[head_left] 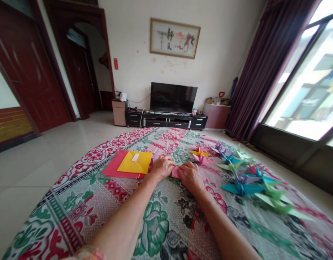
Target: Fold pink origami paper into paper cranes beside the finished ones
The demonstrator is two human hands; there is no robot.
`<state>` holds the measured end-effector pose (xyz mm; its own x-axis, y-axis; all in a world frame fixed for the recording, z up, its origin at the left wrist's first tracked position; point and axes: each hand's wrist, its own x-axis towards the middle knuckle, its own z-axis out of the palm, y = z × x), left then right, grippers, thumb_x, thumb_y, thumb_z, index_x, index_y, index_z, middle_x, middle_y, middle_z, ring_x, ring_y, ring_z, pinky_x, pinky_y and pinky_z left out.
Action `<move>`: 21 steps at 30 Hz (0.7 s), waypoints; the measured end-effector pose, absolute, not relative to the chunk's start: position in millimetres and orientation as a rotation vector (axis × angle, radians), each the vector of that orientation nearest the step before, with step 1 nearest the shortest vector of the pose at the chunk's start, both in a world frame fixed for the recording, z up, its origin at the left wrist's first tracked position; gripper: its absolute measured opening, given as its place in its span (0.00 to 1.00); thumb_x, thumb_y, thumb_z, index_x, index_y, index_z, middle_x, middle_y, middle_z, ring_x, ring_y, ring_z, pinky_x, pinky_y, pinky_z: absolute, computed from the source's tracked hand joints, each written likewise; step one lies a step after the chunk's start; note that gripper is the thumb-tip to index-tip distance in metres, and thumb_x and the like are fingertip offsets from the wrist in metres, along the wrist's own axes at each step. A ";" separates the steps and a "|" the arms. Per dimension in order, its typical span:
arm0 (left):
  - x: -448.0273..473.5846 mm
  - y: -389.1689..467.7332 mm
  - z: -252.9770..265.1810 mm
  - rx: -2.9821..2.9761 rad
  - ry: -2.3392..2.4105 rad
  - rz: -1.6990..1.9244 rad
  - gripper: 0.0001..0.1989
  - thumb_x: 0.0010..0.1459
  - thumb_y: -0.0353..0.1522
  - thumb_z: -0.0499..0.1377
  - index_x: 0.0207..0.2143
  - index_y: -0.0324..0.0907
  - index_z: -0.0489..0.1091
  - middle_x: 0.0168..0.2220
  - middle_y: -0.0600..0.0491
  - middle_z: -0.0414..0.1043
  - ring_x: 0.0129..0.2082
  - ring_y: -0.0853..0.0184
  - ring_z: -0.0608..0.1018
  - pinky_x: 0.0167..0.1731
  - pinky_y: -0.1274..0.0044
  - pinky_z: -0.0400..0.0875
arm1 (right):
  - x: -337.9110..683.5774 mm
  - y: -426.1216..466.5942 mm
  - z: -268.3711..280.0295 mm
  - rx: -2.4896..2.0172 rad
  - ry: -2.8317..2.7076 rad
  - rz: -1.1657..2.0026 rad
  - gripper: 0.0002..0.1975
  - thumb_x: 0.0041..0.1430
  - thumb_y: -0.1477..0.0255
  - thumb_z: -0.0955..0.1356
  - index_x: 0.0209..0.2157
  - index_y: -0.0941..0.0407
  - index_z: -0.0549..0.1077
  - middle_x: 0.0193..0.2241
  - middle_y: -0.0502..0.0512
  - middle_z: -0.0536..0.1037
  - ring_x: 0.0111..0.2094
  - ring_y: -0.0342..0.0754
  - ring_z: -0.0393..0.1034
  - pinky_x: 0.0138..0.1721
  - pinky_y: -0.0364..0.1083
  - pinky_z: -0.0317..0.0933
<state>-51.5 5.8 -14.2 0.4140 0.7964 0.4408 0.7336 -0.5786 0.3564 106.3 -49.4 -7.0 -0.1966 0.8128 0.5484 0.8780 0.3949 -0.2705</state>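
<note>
A small folded piece of pink paper (175, 173) lies on the tablecloth between my two hands. At its left edge are the fingertips of my left hand (163, 168), bent and pressed together against it. My right hand (191, 176) grips the paper from the right and hides part of it, fingers curled over the fold. Just left of my left hand lies a stack of paper: yellow sheets (125, 164) with a small white label, on top of larger red-pink sheets (109, 168). Beyond my right hand stand a pink paper crane (201, 158) and an orange paper crane (199, 151).
More folded paper cranes spread over the right side of the round table: a blue crane (242, 188), a green crane (280, 200), and several others. A patterned tablecloth (152, 224) covers the table. Behind it, a television (173, 97) stands on a low black cabinet (166, 121).
</note>
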 end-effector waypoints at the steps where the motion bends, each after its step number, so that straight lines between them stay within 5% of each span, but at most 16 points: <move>1: -51.4 5.7 -13.9 2.551 1.386 0.882 0.09 0.52 0.32 0.55 0.33 0.48 0.76 0.40 0.54 0.71 0.42 0.66 0.69 0.45 0.75 0.61 | 105.8 -50.6 -5.5 -1.412 -2.042 -0.160 0.11 0.56 0.71 0.62 0.33 0.54 0.76 0.38 0.57 0.72 0.41 0.49 0.62 0.45 0.47 0.54; 14: -50.6 -0.3 -3.1 2.323 1.489 0.941 0.10 0.49 0.28 0.55 0.32 0.45 0.75 0.37 0.54 0.74 0.40 0.69 0.72 0.45 0.78 0.63 | 107.1 -38.3 -15.7 -1.218 -2.150 0.082 0.16 0.53 0.80 0.60 0.38 0.53 0.75 0.35 0.54 0.71 0.38 0.45 0.64 0.41 0.43 0.57; 17: -57.0 -6.0 15.5 2.067 1.565 0.799 0.12 0.48 0.28 0.54 0.33 0.43 0.75 0.29 0.55 0.75 0.29 0.72 0.74 0.32 0.81 0.67 | 107.7 -38.0 -16.9 -1.227 -2.145 0.086 0.15 0.54 0.80 0.60 0.37 0.54 0.75 0.35 0.54 0.71 0.38 0.45 0.65 0.42 0.43 0.57; 21: -61.6 -15.6 32.3 1.739 1.495 0.359 0.11 0.46 0.31 0.55 0.30 0.36 0.74 0.15 0.56 0.68 0.11 0.76 0.64 0.14 0.83 0.57 | 107.1 -39.1 -17.8 -1.233 -2.132 0.078 0.14 0.55 0.79 0.60 0.37 0.54 0.75 0.35 0.54 0.71 0.38 0.44 0.65 0.41 0.42 0.57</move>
<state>-61.6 -15.6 32.3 0.2620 0.9246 -0.2765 0.6983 0.0161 0.7156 107.1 -39.1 -17.8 -0.3336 0.7899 0.5145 0.7504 0.5529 -0.3623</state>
